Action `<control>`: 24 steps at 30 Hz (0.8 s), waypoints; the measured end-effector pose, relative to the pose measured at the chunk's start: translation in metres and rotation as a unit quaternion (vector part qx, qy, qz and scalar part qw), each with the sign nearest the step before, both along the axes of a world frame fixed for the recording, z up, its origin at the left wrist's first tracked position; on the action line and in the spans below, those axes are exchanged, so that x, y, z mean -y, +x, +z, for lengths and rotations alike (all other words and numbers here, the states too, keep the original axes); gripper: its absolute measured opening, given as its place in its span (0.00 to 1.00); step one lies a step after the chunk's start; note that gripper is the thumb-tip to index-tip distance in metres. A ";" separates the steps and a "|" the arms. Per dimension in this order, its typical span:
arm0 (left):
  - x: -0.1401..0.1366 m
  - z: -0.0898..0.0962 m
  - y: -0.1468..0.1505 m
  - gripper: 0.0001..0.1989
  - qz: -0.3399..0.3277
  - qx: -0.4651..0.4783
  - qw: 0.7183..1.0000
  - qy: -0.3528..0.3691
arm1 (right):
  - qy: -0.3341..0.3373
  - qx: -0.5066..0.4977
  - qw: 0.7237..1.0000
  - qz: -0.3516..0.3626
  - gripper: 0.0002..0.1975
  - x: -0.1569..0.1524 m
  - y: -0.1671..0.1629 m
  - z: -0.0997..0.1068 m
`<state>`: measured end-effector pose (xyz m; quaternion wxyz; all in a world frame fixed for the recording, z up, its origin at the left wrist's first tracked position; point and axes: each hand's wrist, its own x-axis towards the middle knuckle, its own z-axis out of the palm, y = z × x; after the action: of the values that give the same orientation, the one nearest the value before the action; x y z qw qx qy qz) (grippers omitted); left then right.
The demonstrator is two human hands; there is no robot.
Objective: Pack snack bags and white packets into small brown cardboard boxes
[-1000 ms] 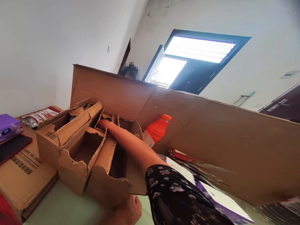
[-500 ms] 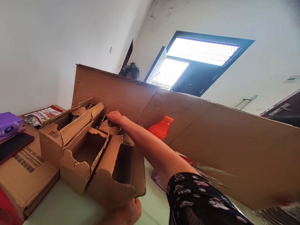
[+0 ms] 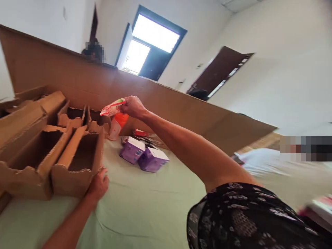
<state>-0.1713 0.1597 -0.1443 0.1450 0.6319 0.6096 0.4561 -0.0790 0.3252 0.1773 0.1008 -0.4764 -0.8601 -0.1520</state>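
My right hand [image 3: 135, 106] is closed on a soft red-and-white packet [image 3: 112, 108]. It holds the packet up in front of the cardboard wall, above a bottle with an orange top part [image 3: 115, 127]. Down at the left, my left hand [image 3: 100, 184] grips the front right corner of an open cardboard box [image 3: 74, 181], its fingers bent against the side. Another open cardboard box [image 3: 24, 183] stands alongside to the left. Behind them are smaller cut boxes [image 3: 70, 121], whose insides are mostly dark.
Two purple-and-white packs [image 3: 153, 160] lie on the green cloth [image 3: 145, 204], right of the boxes. A tall cardboard wall [image 3: 176, 107] runs behind. Past it a person's head shows at the left. At the far right is another person in white [image 3: 269, 160].
My right hand has come out of the boxes at the back and now holds up the packet. My left hand shows more fully at the box corner. The view has swung right.
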 end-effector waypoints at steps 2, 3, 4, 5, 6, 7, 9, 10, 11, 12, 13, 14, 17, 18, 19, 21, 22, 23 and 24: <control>-0.004 0.001 -0.003 0.12 -0.020 -0.004 1.000 -0.010 | -0.012 -0.004 0.998 -0.056 0.15 0.001 0.048 -0.006; -0.005 0.002 -0.005 0.11 -0.025 -0.007 1.000 -0.012 | -0.017 -0.006 0.996 -0.085 0.14 0.001 0.071 -0.010; -0.005 0.004 -0.007 0.09 -0.027 -0.010 1.000 -0.013 | -0.020 -0.008 0.993 -0.114 0.13 0.001 0.092 -0.014; -0.005 0.006 -0.008 0.07 -0.026 -0.012 1.000 -0.012 | -0.024 -0.010 0.990 -0.142 0.13 0.001 0.112 -0.019; -0.004 0.008 -0.009 0.07 -0.024 -0.014 1.000 -0.012 | -0.027 -0.012 0.985 -0.168 0.13 0.000 0.130 -0.023; -0.003 0.010 -0.010 0.09 -0.021 -0.016 1.000 -0.011 | -0.031 -0.013 0.981 -0.191 0.13 -0.001 0.147 -0.028; -0.001 0.013 -0.011 0.14 -0.017 -0.017 1.000 -0.011 | -0.042 -0.013 0.972 -0.229 0.13 -0.004 0.175 -0.039; -0.001 0.014 -0.011 0.15 -0.017 -0.017 1.000 -0.011 | -0.050 -0.012 0.968 -0.245 0.13 -0.005 0.185 -0.044; -0.001 0.015 -0.012 0.15 -0.019 -0.017 1.000 -0.012 | -0.057 -0.011 0.964 -0.259 0.14 -0.005 0.194 -0.050; -0.001 0.016 -0.013 0.15 -0.021 -0.017 1.000 -0.013 | -0.066 -0.008 0.960 -0.272 0.14 -0.005 0.200 -0.056; -0.002 0.017 -0.013 0.15 -0.024 -0.016 0.999 -0.015 | -0.079 -0.004 0.956 -0.283 0.13 -0.003 0.203 -0.062; -0.002 0.017 -0.014 0.15 -0.027 -0.016 0.999 -0.017 | -0.095 0.002 0.953 -0.288 0.12 -0.001 0.204 -0.067; -0.001 0.016 -0.014 0.12 -0.031 -0.012 0.999 -0.026 | -0.145 0.025 0.953 -0.266 0.07 0.008 0.193 -0.078; 0.000 0.015 -0.013 0.10 -0.032 -0.010 0.999 -0.029 | -0.150 0.032 0.956 -0.250 0.06 0.013 0.185 -0.078; 0.001 0.014 -0.012 0.08 -0.032 -0.007 0.999 -0.032 | -0.148 0.035 0.961 -0.230 0.06 0.017 0.176 -0.076; 0.005 0.011 -0.008 0.07 -0.031 0.000 0.999 -0.037 | -0.129 0.036 0.975 -0.180 0.09 0.024 0.151 -0.068; 0.006 0.010 -0.006 0.08 -0.029 0.005 0.999 -0.039 | -0.114 0.027 0.983 -0.140 0.11 0.027 0.135 -0.063; 0.007 0.009 -0.004 0.08 -0.028 0.011 0.999 -0.041 | -0.093 0.009 0.992 -0.089 0.13 0.030 0.118 -0.057; 0.008 0.008 -0.002 0.08 -0.026 0.018 0.999 -0.043 | -0.070 -0.016 0.997 -0.030 0.13 0.033 0.097 -0.052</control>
<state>-0.1736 0.1515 -0.1358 0.1950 0.6325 0.6094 0.4365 0.0184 0.2920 0.1256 0.0764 -0.5105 -0.8521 -0.0864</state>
